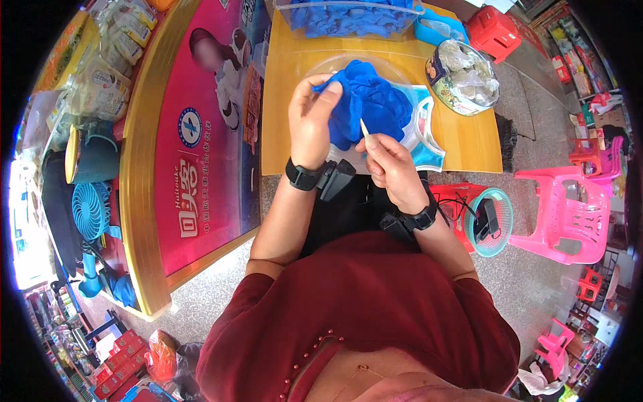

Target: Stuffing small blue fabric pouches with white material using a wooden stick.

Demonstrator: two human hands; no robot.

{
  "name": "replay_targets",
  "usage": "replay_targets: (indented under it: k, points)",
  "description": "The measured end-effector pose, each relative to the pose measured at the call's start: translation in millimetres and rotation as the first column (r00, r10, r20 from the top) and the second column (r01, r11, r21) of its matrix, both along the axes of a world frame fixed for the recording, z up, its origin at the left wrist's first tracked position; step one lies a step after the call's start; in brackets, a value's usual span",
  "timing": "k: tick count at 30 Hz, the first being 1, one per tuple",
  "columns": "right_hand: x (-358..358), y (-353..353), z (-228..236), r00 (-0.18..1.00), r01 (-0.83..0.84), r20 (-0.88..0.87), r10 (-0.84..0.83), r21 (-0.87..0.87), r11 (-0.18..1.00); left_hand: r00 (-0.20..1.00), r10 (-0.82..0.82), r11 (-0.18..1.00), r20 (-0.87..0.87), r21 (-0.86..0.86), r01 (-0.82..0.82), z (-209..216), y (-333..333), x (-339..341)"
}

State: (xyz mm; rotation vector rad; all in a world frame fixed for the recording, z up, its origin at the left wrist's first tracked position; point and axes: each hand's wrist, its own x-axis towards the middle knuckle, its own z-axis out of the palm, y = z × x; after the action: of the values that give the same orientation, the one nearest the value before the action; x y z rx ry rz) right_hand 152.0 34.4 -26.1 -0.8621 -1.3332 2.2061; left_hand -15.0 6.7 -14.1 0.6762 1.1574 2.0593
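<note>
A large royal-blue flower [378,104] of soft, overlapping petals is held above the wooden table in front of me. My left hand [313,124] pinches one of its outer petals between thumb and fingers on the left side. My right hand [395,167] grips a thin pale wooden stick [364,127], whose upper end reaches the lower edge of the petals. Behind the flower lies a clear round plastic dish [320,65], partly hidden. Beside it on the right is a blue-and-white flat piece [432,159], also partly covered. Each wrist wears a black band with a small device.
At the table's far edge stands a clear tub [418,15] of blue petals, near a small blue container [429,30]. A round tin [439,90] holds small plastic bags. A counter [151,221] borders my left; a teal basket [489,251] and pink chair [569,177] stand right.
</note>
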Motion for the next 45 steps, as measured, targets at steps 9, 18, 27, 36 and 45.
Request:
replay_targets:
  k: [9, 18, 27, 36, 45]
  points:
    - [-6, -10, -4, 0.996, 0.084, 0.027, -0.085, 0.014, 0.996, 0.990, 0.002, 1.000, 0.138, 0.013, -0.004, 4, 3, 0]
    - [-8, -12, -4, 0.983, -0.010, -0.182, -0.037, -0.249, 0.968, 0.978, -0.002, 0.990, 0.208, 0.142, -0.028, -3, 5, 9]
    - [-2, 6, 5, 0.998, -0.044, -0.038, 0.040, -0.097, 0.994, 0.954, -0.086, 0.989, 0.287, 0.143, 0.046, -3, 6, 8]
    - [65, 91, -10, 0.812, -0.060, 0.422, -0.404, 0.748, 0.661, 0.891, -0.242, 0.970, 0.384, 0.111, 0.216, -14, -4, -42]
    - [28, 78, 26, 0.927, -0.044, 0.058, -0.371, 0.998, 0.047, 0.783, -0.365, 0.904, 0.504, -0.010, 0.428, -4, 8, -9]
